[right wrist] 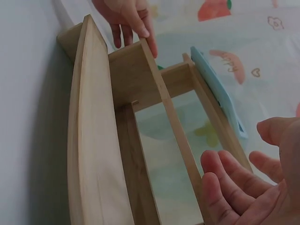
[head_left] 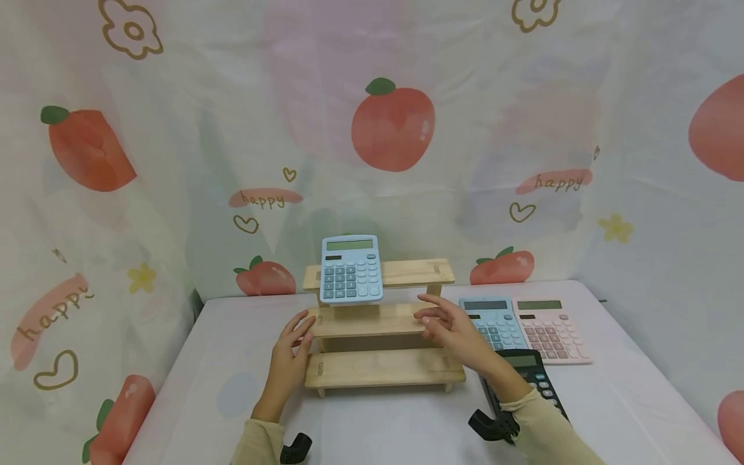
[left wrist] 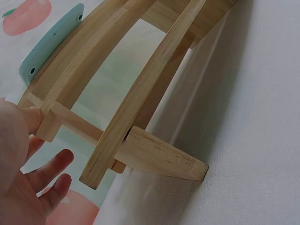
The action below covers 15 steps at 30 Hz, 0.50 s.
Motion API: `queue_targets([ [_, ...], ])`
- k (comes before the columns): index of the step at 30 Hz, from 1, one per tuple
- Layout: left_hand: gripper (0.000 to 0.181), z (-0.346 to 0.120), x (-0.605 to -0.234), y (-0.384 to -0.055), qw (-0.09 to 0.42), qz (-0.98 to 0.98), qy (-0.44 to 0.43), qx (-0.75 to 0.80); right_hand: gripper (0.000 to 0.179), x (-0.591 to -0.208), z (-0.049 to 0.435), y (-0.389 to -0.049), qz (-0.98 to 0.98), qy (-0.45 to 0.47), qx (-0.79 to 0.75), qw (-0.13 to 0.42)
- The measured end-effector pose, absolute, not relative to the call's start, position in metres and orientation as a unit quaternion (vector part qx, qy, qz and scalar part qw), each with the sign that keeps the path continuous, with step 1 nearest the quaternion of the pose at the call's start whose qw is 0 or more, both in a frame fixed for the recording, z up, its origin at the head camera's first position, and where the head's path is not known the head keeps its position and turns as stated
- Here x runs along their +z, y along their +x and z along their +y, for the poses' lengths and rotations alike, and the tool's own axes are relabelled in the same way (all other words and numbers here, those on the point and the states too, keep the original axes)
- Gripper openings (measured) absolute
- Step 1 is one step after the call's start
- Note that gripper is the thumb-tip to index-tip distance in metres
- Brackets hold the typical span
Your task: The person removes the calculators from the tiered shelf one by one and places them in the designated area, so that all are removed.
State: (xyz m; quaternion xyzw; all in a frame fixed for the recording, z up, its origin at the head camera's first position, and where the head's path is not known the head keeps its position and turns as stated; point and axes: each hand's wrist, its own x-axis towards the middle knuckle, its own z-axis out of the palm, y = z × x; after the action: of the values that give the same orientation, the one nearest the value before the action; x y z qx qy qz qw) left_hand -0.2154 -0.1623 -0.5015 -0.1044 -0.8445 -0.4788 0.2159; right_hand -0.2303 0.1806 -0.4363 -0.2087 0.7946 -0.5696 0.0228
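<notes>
A three-tier wooden stand stands on the table. On its top tier a light blue calculator leans upright toward the left end, its bottom edge overhanging in front. My left hand touches the left end of the middle tier, with its other fingers loosely extended below. At the opposite end, my right hand is beside the middle tier with fingers slightly bent. In the right wrist view its fingertips lie close to that tier's edge; whether they touch cannot be told. Nothing shows in its palm.
Right of the stand, another blue calculator and a pink calculator lie side by side. A black calculator lies nearer, partly hidden by my right forearm. A fruit-printed cloth hangs behind the white table.
</notes>
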Motion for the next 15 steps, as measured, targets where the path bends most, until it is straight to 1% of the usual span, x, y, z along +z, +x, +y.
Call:
queue_targets([
  [6,0.035,-0.163,-0.503,-0.217,0.217,-0.845,-0.106,-0.478,0.048,-0.431,0.165,-0.237,0.789,-0.208,-0.577,0.028],
  [15,0.035,-0.162,-0.504,-0.216,0.213,-0.845,-0.101,-0.48,0.054,-0.424,0.139,-0.242,0.75,-0.207,-0.626,0.052],
])
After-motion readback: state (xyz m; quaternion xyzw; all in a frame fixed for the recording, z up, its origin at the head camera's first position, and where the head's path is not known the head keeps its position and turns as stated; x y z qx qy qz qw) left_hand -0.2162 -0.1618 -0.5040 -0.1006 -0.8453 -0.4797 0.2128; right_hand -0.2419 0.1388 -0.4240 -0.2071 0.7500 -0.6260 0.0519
